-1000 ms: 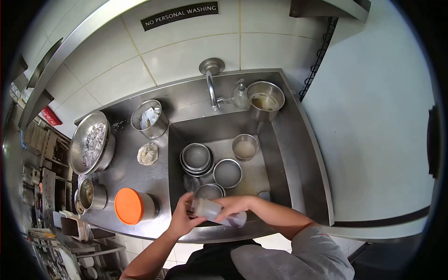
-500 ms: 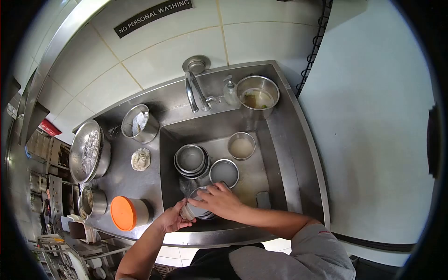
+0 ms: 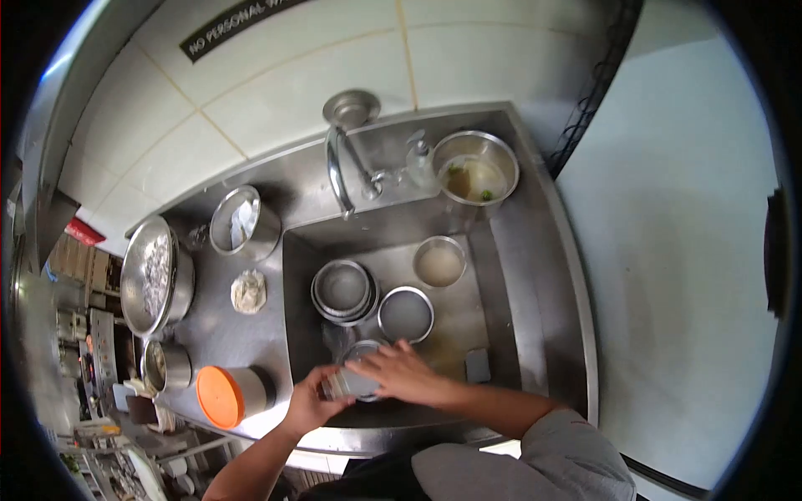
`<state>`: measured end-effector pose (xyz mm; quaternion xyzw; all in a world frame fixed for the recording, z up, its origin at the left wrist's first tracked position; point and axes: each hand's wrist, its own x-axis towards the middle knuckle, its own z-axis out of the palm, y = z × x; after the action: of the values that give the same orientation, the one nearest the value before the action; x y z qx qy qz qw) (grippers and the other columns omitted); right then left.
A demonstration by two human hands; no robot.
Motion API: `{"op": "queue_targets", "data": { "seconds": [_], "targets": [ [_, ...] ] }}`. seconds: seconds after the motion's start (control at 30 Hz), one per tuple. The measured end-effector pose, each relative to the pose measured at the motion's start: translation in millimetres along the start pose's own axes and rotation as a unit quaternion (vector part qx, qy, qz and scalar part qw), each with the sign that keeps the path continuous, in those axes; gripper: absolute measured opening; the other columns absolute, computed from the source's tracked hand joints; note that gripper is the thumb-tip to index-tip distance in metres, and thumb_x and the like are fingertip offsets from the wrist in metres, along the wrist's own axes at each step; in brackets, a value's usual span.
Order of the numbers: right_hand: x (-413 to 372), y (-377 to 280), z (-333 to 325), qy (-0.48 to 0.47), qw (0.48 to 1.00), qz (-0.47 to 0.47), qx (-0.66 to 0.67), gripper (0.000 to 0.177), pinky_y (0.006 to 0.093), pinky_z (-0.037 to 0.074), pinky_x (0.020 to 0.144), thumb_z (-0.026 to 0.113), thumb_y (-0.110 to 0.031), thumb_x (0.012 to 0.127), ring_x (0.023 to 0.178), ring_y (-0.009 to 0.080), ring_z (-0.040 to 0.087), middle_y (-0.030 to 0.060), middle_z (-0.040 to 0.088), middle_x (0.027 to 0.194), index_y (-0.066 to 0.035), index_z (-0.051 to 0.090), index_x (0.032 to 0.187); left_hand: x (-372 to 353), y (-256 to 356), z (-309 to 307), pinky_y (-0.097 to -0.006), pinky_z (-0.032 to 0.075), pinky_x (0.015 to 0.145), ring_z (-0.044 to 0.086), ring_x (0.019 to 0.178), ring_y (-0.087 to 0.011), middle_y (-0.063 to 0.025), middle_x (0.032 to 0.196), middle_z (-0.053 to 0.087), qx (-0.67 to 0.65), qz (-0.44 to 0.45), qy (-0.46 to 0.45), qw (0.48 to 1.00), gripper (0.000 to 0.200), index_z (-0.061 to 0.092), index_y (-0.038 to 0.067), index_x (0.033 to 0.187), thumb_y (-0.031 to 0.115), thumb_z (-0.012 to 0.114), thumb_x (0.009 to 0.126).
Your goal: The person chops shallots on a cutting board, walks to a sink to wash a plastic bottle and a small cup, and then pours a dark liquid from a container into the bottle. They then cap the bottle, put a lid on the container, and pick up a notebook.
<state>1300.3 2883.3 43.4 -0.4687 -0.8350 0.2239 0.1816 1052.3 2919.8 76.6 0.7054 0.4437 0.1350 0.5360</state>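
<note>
Over the front of the sink, my left hand [image 3: 316, 402] is closed around the side of a small clear container [image 3: 341, 386], held tilted. From the right, my right hand [image 3: 403, 376] reaches across its other end, with thumb and fingers on it. Part of the container is hidden by my fingers. Just beneath my hands sits a round metal bowl [image 3: 364, 349], partly covered. Beyond it stand a metal bowl of cloudy water [image 3: 406, 316] and a stack of nested metal bowls [image 3: 342, 286]. Another bowl with murky liquid [image 3: 440, 263] is farther back.
A curved faucet [image 3: 338, 171] rises behind the sink [image 3: 497, 292]. A soap bottle [image 3: 419, 163] and a pot with food scraps [image 3: 474, 171] stand at the back right. Left on the counter are an orange-lidded tub [image 3: 220, 397], a crumpled cloth [image 3: 248, 292] and a colander [image 3: 138, 275].
The view has shifted slightly. My hands have stayed together on the container, which is turned a little, and my right fingers have moved slightly across it.
</note>
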Motion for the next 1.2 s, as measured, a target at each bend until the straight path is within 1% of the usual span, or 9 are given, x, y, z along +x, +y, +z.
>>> {"op": "queue_targets", "data": {
  "seconds": [0.07,0.23,0.37,0.5,0.73,0.8,0.9,0.97,1.2],
  "targets": [
    [16,18,16,0.056,0.996,-0.026,-0.061,0.073,0.0518,0.039,0.092,0.070,-0.030,0.082,0.118,0.0248,0.051,0.0056,0.056,0.133,-0.024,0.040,0.147,14,6,-4,-0.0303,0.061,0.069,0.068,0.082,-0.0194,-0.0134,0.110,0.062,-0.185,-0.237,0.040,0.953,0.058,0.047,-0.001,0.130,0.022,0.077,0.087],
    [69,98,16,0.192,0.965,-0.024,-0.178,0.049,0.0579,0.035,0.100,0.056,-0.017,0.088,0.123,0.0275,0.051,0.0060,0.054,0.136,-0.019,0.047,0.136,40,-14,-37,-0.0262,0.058,0.059,0.067,0.063,-0.0206,-0.0098,0.071,0.065,-0.417,-0.382,0.139,0.813,0.069,0.059,0.002,0.104,0.069,0.043,0.094],
    [122,184,-51,0.311,0.919,0.136,-0.198,0.045,0.0507,0.033,0.112,0.063,-0.011,0.086,0.142,0.0321,0.035,0.0199,0.042,0.149,-0.005,0.048,0.128,45,3,-43,-0.0318,0.055,0.086,0.065,0.098,-0.0210,-0.0157,0.111,0.064,-0.448,-0.257,0.156,0.842,0.039,0.053,0.008,0.117,0.042,0.056,0.099],
    [163,234,-58,0.126,0.951,0.203,-0.198,0.063,0.0431,0.030,0.117,0.078,-0.013,0.074,0.147,0.0328,0.028,0.0199,0.038,0.152,-0.001,0.047,0.129,97,35,-13,-0.0341,0.047,0.099,0.054,0.120,-0.0211,-0.0119,0.130,0.052,-0.294,-0.011,0.083,0.952,0.061,0.036,0.012,0.128,-0.002,0.074,0.083],
    [161,245,-64,0.122,0.957,0.261,0.015,0.078,0.0410,0.039,0.110,0.084,-0.020,0.068,0.137,0.0371,0.041,0.0242,0.046,0.142,0.003,0.045,0.131,207,70,13,-0.0312,0.045,0.102,0.052,0.119,-0.0161,-0.0073,0.135,0.048,-0.162,0.187,0.083,0.965,0.068,0.036,0.008,0.133,-0.007,0.075,0.080],
    [146,241,-71,0.113,0.947,0.283,0.106,0.078,0.0422,0.042,0.106,0.084,-0.021,0.068,0.131,0.0389,0.047,0.0256,0.050,0.137,0.003,0.044,0.130,224,80,14,-0.0307,0.045,0.103,0.051,0.121,-0.0156,-0.0071,0.136,0.047,-0.194,0.154,0.059,0.967,0.069,0.036,0.007,0.135,-0.008,0.075,0.080],
    [104,228,-36,0.341,0.902,0.236,0.121,0.074,0.0441,0.046,0.097,0.083,-0.025,0.073,0.114,0.0402,0.058,0.0272,0.056,0.124,0.003,0.043,0.128,242,82,18,-0.0304,0.043,0.105,0.050,0.124,-0.0150,-0.0063,0.137,0.048,-0.244,0.110,0.021,0.963,0.071,0.037,0.006,0.140,-0.009,0.073,0.081],
    [71,213,-18,0.317,0.877,0.285,0.223,0.075,0.0435,0.047,0.095,0.083,-0.027,0.075,0.112,0.0395,0.059,0.0279,0.056,0.124,0.002,0.042,0.130,248,76,25,-0.0306,0.043,0.106,0.049,0.125,-0.0149,-0.0059,0.137,0.048,-0.261,0.100,0.005,0.960,0.072,0.037,0.005,0.142,-0.010,0.073,0.081],
    [-5,179,70,0.367,0.812,0.300,0.340,0.082,0.0413,0.044,0.101,0.080,-0.019,0.079,0.118,0.0348,0.057,0.0254,0.053,0.129,0.003,0.031,0.141,255,59,27,-0.0324,0.047,0.102,0.057,0.118,-0.0209,-0.0119,0.131,0.054,-0.029,0.208,0.211,0.955,0.075,0.037,0.003,0.140,-0.011,0.075,0.076]
  ]
}}
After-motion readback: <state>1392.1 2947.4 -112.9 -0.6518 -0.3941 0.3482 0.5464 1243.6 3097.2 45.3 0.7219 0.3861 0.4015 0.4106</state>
